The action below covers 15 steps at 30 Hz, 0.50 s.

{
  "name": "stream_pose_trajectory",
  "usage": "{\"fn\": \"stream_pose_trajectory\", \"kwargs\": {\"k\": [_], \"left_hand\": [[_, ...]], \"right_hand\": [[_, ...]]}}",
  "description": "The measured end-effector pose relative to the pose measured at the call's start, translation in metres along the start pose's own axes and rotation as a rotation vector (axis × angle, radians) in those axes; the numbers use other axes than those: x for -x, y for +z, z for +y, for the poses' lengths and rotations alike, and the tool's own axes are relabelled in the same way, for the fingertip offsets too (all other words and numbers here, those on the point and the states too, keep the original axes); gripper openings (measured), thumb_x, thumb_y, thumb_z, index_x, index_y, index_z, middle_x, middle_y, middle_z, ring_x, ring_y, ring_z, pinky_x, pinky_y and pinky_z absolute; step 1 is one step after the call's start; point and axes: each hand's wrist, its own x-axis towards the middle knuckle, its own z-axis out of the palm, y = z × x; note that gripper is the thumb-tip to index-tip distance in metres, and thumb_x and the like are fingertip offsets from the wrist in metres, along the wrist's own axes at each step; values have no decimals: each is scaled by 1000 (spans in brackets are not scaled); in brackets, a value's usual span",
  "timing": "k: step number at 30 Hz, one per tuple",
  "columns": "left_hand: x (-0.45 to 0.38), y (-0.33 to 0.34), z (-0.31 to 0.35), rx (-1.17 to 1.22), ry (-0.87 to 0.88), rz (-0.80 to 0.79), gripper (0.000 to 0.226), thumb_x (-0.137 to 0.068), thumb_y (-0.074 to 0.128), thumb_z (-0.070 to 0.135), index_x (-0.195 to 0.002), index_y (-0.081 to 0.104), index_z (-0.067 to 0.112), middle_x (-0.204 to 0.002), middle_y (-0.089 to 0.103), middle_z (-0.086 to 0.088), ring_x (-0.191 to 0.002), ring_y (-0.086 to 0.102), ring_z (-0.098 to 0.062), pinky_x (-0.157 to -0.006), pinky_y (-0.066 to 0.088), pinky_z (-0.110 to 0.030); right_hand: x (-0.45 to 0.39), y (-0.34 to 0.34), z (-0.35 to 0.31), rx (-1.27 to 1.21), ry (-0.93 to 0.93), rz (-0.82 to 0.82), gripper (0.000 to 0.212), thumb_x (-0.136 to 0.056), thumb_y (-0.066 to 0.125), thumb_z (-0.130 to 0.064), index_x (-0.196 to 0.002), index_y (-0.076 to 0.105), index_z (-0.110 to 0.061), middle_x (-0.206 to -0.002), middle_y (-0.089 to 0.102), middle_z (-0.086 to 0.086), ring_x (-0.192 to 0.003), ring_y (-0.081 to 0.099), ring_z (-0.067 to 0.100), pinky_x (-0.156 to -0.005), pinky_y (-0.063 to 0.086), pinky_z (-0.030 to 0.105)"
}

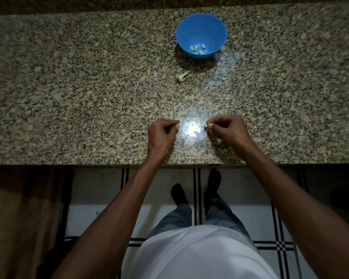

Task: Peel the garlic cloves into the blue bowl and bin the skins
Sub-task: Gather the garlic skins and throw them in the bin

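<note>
The blue bowl stands at the back of the granite counter with several peeled garlic cloves in its bottom. A garlic remnant with loose skins lies in front of the bowl. My right hand hovers near the counter's front edge and pinches a small pale garlic piece at its fingertips. My left hand is a short gap to the left, fingers curled and thumb against forefinger. Whether anything sits in that pinch is too small to tell.
A small scrap of skin lies right of the remnant. A bright light reflection sits on the counter between my hands. Below the counter edge are a tiled floor and my feet. No bin is in view.
</note>
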Motion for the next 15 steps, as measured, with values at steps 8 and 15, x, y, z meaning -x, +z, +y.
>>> {"fn": "stream_pose_trajectory", "kwargs": {"k": [8,15], "left_hand": [[9,-4,-14,-32,22,29,17,-95,72,15,-110,80,12,-101,74,-2,-92,70,-8,-81,58,-17],[10,2,-11,-62,5,94,17,-94,73,16,-108,82,14,-100,75,-2,-89,71,-10,-81,60,-23]], "right_hand": [[-8,24,4,573,-411,61,18,-90,66,8,-97,80,-1,-96,75,16,-82,71,27,-74,59,33],[1,37,9,881,-515,-137,14,-94,52,1,-102,63,3,-102,56,14,-90,52,30,-68,47,44]]}}
